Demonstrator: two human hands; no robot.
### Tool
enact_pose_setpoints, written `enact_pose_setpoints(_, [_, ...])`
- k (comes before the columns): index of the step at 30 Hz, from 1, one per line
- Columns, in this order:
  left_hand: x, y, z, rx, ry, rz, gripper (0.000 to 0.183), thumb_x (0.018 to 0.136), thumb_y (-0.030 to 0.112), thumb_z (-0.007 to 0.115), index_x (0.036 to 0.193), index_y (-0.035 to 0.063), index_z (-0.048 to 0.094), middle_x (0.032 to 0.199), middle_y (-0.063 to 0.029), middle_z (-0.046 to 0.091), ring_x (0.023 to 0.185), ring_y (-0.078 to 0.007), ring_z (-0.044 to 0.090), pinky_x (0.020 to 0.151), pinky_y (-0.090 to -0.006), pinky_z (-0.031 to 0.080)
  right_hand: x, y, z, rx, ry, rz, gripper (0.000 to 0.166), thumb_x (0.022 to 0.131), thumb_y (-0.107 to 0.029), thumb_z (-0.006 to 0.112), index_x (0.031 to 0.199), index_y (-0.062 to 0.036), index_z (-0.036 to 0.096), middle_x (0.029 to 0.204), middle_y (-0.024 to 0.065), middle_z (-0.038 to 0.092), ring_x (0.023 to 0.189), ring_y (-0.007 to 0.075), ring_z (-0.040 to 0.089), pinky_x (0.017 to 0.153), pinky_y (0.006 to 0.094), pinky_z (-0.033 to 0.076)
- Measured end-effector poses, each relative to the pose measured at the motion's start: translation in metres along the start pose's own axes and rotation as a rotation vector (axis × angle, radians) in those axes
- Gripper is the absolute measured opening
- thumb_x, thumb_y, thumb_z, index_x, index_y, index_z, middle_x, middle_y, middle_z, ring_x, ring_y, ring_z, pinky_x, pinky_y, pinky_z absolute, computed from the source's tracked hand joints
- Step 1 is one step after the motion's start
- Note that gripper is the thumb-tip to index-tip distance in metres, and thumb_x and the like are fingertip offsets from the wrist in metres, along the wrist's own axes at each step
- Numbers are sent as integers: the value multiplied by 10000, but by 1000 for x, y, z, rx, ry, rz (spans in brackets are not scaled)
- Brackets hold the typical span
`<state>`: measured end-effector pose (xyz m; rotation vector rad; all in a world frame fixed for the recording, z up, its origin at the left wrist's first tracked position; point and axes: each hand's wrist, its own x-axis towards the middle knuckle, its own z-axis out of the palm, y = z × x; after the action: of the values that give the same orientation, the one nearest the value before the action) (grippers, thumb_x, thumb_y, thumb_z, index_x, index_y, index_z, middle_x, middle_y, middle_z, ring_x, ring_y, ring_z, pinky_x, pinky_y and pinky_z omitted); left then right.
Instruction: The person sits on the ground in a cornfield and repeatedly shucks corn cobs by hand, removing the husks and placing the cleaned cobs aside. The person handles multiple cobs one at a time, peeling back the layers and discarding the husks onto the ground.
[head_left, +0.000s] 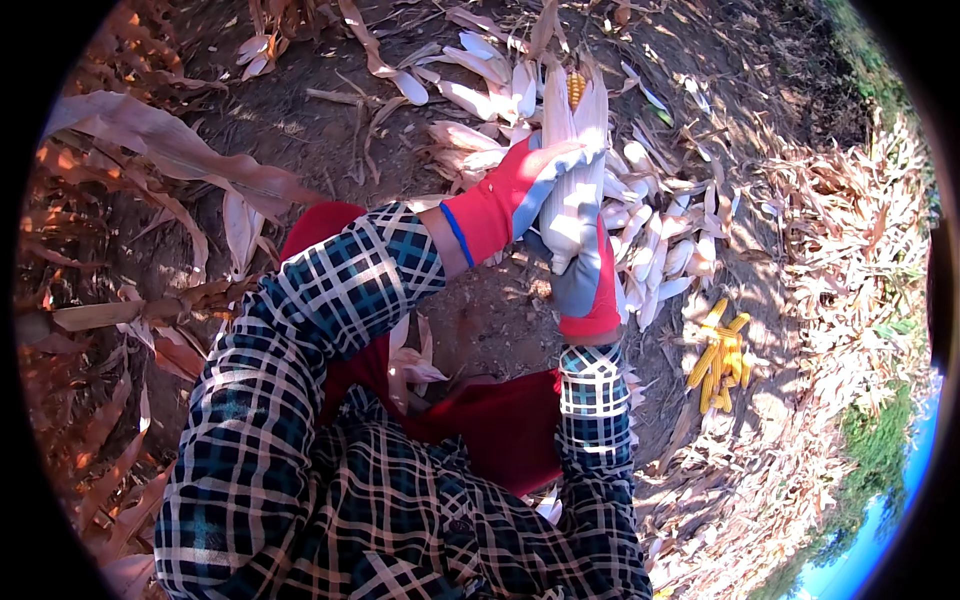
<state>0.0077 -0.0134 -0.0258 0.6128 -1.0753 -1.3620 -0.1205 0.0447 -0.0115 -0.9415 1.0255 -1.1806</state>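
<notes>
An ear of corn (574, 187) in a pale dry husk stands tip-up before me. Its husk is parted near the tip, where yellow kernels (576, 90) show. My left hand (541, 174), in a red and grey work glove, wraps the middle of the husk from the left. Lower down, my right hand (583, 277) in a matching glove holds the ear near its stalk end. Some of the right fingers are hidden behind the ear. Around and beyond both hands lies a loose heap of pale unhusked ears or empty husks (652, 247); which they are is hard to tell.
Husked yellow corn cobs (718, 358) lie piled on the soil to the right. Dry corn stalks and leaves (127, 307) rise at the left. A broad spread of dry husks (832, 240) covers the far right. My knees, in red cloth (502, 427), are below the hands.
</notes>
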Motion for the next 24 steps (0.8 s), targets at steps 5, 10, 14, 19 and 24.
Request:
enact_pose_setpoints(5, [4, 9, -9, 239, -274, -23, 508, 952, 368, 381, 1243, -31, 501, 1192, -130, 568, 1112, -186, 522, 969, -309, 381, -4, 0, -7, -45, -66, 160, 397, 902, -332, 515, 1159, -30, 494, 986, 116, 601, 795, 215, 638, 566, 275, 498])
enact_pose_setpoints(10, [31, 19, -32, 38, 63, -57, 391, 937, 314, 450, 1152, 10, 569, 1017, -100, 626, 931, -176, 611, 867, -280, 466, -10, -17, -7, -131, -188, 323, 457, 841, -255, 618, 1208, -21, 480, 911, 89, 629, 704, 184, 658, 494, 222, 474])
enact_pose_setpoints(14, [45, 34, -68, -31, 231, -31, 262, 930, 229, 484, 1030, 25, 614, 818, -60, 617, 789, -174, 631, 755, -289, 522, -20, -26, -7, -281, -222, 301, 519, 745, -147, 671, 1215, -8, 501, 927, 77, 627, 738, 152, 628, 530, 240, 477])
enact_pose_setpoints(19, [63, 49, -122, -91, 490, 84, 268, 950, 201, 457, 1113, 33, 587, 940, -86, 622, 884, -191, 633, 870, -315, 497, -25, -31, -28, -337, -70, 167, 501, 801, -269, 629, 1188, 24, 504, 877, 92, 623, 616, 157, 618, 497, 233, 454])
enact_pose_setpoints(24, [40, 38, -88, 95, 342, -192, 394, 946, 292, 468, 1243, 32, 480, 1173, -113, 569, 1055, -209, 579, 937, -337, 458, -11, -36, -45, -268, 14, 150, 354, 861, -231, 603, 1113, 12, 551, 843, 79, 619, 625, 122, 596, 476, 210, 417])
